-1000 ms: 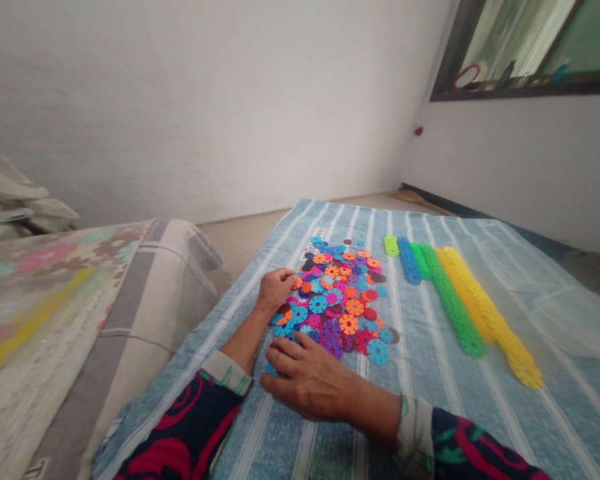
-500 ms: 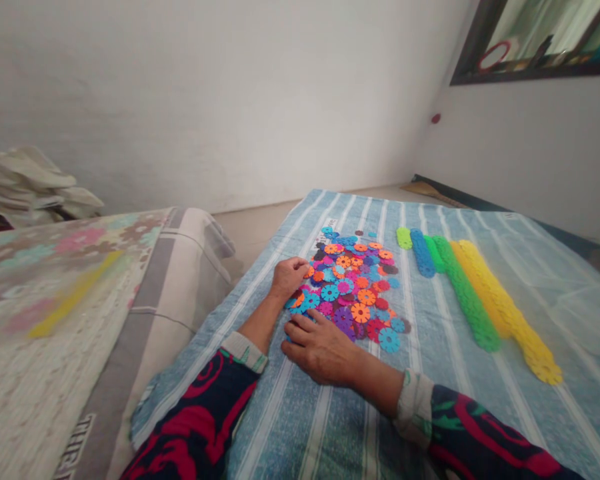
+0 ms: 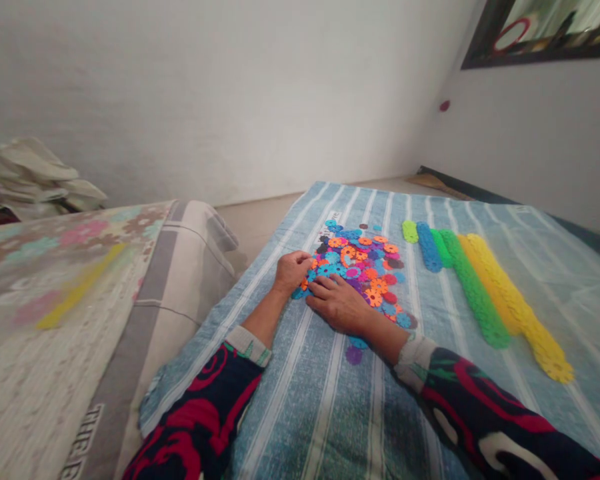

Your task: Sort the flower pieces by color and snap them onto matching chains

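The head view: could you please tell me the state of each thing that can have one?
Loose discs: heaped, colours mixed
Left hand: fingers bent, at the heap's left edge
Right hand: open, palm down over the heap
Green discs: overlapping in a row
Yellow discs: overlapping in a row
Striped cloth: spread, slightly creased
Cloth bundle: crumpled

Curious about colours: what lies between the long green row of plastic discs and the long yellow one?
An amber row of discs lies between the green row and yellow row, in the head view.
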The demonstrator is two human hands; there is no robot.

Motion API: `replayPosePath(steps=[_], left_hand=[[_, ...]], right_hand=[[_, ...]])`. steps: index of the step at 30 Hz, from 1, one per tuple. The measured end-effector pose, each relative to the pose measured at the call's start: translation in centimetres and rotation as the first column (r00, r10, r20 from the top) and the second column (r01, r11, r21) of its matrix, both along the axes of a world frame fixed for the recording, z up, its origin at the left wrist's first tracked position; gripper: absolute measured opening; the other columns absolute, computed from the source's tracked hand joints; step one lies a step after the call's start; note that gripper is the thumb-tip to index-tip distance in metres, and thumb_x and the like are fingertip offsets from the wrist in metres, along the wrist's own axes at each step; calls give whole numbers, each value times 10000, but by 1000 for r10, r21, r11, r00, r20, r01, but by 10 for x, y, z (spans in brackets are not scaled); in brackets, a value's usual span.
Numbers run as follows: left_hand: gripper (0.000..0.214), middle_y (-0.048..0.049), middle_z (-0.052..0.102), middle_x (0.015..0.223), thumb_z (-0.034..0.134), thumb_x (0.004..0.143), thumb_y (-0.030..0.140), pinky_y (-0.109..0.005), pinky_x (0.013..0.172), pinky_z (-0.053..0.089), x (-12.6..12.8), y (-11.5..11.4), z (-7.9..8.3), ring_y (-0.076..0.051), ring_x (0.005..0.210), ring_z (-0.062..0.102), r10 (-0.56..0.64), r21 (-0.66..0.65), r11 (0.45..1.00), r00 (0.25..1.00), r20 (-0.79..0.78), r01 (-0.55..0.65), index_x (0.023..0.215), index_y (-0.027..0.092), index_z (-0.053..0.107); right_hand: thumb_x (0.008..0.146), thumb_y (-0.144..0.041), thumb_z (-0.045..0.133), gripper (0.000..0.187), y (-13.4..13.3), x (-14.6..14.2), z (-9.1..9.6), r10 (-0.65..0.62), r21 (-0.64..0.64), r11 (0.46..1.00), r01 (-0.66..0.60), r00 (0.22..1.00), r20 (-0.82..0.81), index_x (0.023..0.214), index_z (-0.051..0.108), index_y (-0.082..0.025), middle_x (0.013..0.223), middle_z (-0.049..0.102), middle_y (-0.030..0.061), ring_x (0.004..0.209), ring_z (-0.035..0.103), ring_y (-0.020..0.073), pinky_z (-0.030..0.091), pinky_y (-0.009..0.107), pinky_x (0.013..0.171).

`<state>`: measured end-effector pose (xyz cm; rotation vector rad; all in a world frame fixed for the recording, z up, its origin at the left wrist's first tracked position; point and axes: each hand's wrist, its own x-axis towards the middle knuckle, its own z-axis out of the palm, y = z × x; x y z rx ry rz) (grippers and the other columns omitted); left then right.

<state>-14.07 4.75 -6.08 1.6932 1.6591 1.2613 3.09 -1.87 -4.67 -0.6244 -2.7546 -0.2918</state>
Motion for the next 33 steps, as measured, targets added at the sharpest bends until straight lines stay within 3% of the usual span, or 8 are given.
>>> replayPosePath(steps=[7,12,15,19,24,28,33], left_hand=[[216,7,664,634,567,708,326,-231,583,481,0,-1,-4,-131,594,604,3,31,1000,1000,-5,-3,760,162,698],[208,7,663,637,564,719,323,-238,602,487,0,-1,-2,-133,600,605,6,46,999,999,-36,-5,756,164,694],[201,1,680,694,555,727,320,-234,648,496,1,-2,1,-138,657,621,27,55,998,999,-47,-24,756,170,685],[172,-17,680,763,546,729,289,-252,739,493,2,-3,4,-149,723,619,156,143,980,978,-139,-136,731,174,675],[160,-46,664,835,552,715,259,-290,810,489,1,0,3,-172,797,616,204,227,961,957,-205,-156,764,162,670],[154,-46,660,857,543,724,269,-293,805,498,0,1,0,-186,873,616,151,204,973,967,-206,-108,755,172,659],[183,-53,669,924,543,738,293,-294,795,505,-1,1,-1,-193,928,618,133,172,980,972,-192,-100,802,174,666]], right_hand=[[966,-237,411,215,39,12,0,-87,-30,996,86,996,-15,1040,603,-172,1078,579,106,1121,416,244,346,415,932],[954,-316,448,248,61,19,10,-132,-78,988,130,991,-23,1041,625,-166,1082,587,108,1093,445,240,358,398,926],[954,-359,445,310,45,28,15,-176,-100,981,165,978,-116,1157,593,-178,1224,556,118,1194,405,264,332,431,975],[898,-490,508,477,-10,48,8,-248,-176,960,217,952,-182,1272,529,-196,1377,465,141,1291,330,330,259,536,1033],[860,-620,471,557,-63,66,-5,-149,-266,956,124,986,-77,1274,514,-249,1409,433,134,1326,301,359,218,594,1039],[892,-574,450,481,-54,65,-7,-82,-241,968,65,995,-60,1224,539,-238,1353,479,129,1309,337,337,219,578,1050],[905,-472,500,377,-9,56,-3,-99,-130,988,87,991,-85,1138,574,-186,1258,529,159,1249,387,316,264,557,1025]])
